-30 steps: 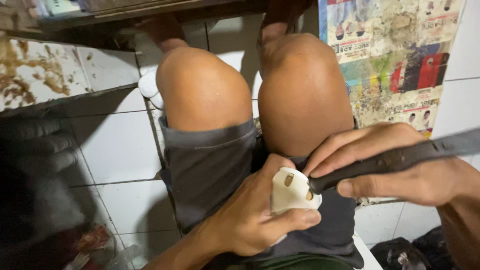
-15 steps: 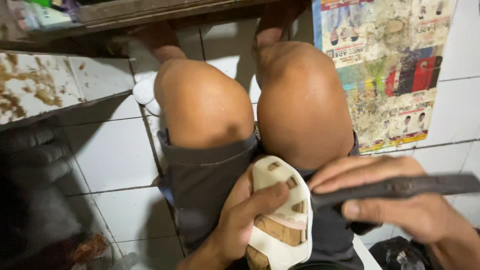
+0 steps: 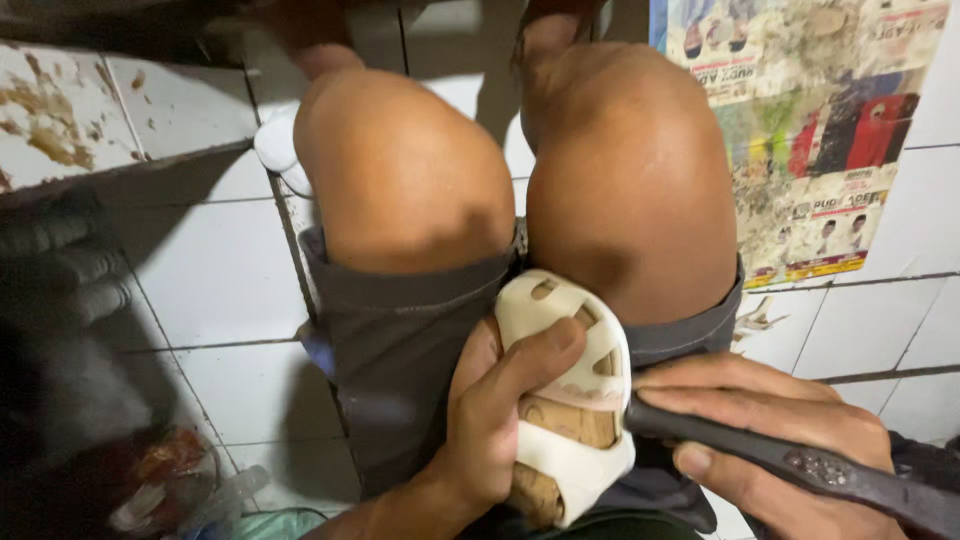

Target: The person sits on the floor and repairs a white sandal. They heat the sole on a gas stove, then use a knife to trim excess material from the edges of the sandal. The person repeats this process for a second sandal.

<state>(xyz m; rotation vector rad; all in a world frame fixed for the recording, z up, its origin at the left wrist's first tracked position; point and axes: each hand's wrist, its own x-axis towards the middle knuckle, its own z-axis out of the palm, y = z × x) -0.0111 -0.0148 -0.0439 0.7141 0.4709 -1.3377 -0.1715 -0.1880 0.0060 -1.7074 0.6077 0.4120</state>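
Head view: left hand point(image 3: 490, 420) clamps cream sandal upper on wooden form point(image 3: 565, 400), bottom centre of frame, on lap below knees point(image 3: 500, 180). Since 1 s ago piece turned, straps now face cam. Right hand point(image 3: 760, 430) wraps dark tool point(image 3: 800, 465), tip at piece's right edge. Printed poster point(image 3: 810, 130) upper right.

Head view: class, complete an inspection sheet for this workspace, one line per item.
Surface: white tiled floor, stained.
Job's things: cream sandal upper on a wooden form, resting on the lap; dark tool touching its right edge.
Clutter: plastic scraps at lower left.
Grippers: left hand grips the upper; right hand grips the tool.
Cables: nothing seen.
Surroundings: printed paper on the floor; stained white ledge.
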